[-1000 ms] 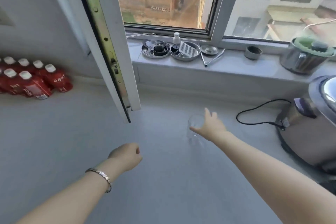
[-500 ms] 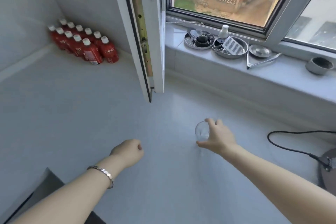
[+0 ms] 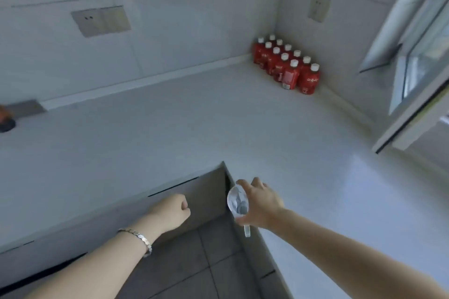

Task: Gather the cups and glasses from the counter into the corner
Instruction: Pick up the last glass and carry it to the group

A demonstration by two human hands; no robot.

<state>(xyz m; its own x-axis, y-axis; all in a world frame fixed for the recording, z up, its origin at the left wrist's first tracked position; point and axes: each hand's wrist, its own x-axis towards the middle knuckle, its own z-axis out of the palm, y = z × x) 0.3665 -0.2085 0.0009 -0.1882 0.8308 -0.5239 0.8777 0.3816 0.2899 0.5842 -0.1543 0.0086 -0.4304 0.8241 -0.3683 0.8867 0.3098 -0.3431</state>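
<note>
A clear glass [image 3: 237, 202] is lifted off the pale L-shaped counter [image 3: 194, 124] and tilted, its mouth facing left. My right hand [image 3: 261, 204] is shut around it, above the counter's inner edge near the bottom middle. To the left, my left hand [image 3: 170, 211] is a closed fist holding nothing, over the counter's front edge, with a metal bracelet on the wrist. The counter's far corner lies at the upper right.
Several red bottles with white caps [image 3: 286, 65] stand packed in the far corner. An open window sash [image 3: 413, 80] juts over the counter at the right. A dark object [image 3: 6, 119] sits at the left edge. Grey tiled floor [image 3: 199, 262] shows below the counter.
My right hand has lifted the glass from the counter and carried it back toward the inner edge. The view has swung left from the windowsill to the corner with the red bottles.
</note>
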